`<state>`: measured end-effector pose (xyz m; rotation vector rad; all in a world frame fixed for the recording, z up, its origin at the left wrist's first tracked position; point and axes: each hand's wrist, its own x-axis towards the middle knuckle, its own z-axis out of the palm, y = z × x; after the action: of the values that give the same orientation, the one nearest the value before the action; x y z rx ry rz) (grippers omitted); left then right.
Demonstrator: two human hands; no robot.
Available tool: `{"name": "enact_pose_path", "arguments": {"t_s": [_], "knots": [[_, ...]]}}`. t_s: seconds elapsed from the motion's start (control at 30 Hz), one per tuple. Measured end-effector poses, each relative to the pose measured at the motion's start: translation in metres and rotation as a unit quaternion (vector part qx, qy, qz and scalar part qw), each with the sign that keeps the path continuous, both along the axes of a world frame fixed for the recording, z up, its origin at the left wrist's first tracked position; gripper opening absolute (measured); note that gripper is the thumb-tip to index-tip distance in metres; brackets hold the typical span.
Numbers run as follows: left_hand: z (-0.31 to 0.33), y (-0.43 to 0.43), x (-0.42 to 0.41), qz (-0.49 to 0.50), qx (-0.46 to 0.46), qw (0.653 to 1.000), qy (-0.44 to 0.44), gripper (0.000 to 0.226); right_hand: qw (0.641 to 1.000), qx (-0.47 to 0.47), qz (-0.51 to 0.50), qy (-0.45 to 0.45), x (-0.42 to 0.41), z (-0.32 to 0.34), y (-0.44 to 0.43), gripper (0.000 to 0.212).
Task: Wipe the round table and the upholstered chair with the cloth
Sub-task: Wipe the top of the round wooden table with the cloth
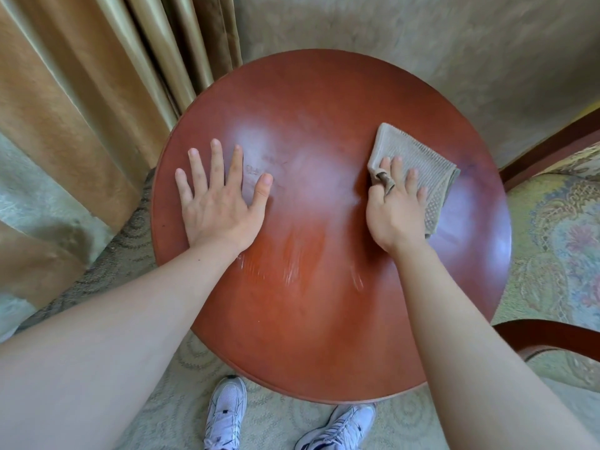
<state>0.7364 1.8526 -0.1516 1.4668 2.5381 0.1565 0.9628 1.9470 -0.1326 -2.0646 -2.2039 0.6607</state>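
Note:
The round reddish-brown wooden table [324,303] fills the middle of the view, with glossy streaks on its top. My left hand [217,203] lies flat on its left half, fingers spread, holding nothing. My right hand [394,209] presses a folded grey-beige cloth [418,167] onto the right half of the tabletop, with a fold of it pinched between the fingers. The upholstered chair [558,241], with a floral seat and dark wooden arm, stands at the table's right side.
Golden-brown curtains [97,92] hang at the back left, close to the table's edge. A beige wall [422,43] rises behind the table. Patterned carpet [181,404] covers the floor, and my white sneakers [227,414] stand at the near edge.

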Motion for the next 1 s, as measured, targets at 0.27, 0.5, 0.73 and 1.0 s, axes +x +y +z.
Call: {"name": "enact_pose_path", "arguments": {"t_s": [0.27,0.5,0.73,1.0], "knots": [[0.0,0.0,0.001,0.001,0.005,1.0,-0.008,0.085,0.997,0.0,-0.069,0.042,0.007,0.004,-0.105,0.066],[0.02,0.003,-0.039,-0.092,0.047,0.995,0.01,0.074,0.967,-0.049,-0.02,0.251,-0.04,0.028,-0.193,0.058],[0.006,0.034,-0.066,-0.202,-0.016,0.978,0.047,0.086,0.987,0.005,0.129,0.1,-0.096,0.013,-0.229,0.075],[0.002,0.035,-0.069,-0.213,-0.002,0.977,0.026,0.084,0.991,0.03,0.132,0.008,-0.128,-0.008,-0.2,0.08]]}}
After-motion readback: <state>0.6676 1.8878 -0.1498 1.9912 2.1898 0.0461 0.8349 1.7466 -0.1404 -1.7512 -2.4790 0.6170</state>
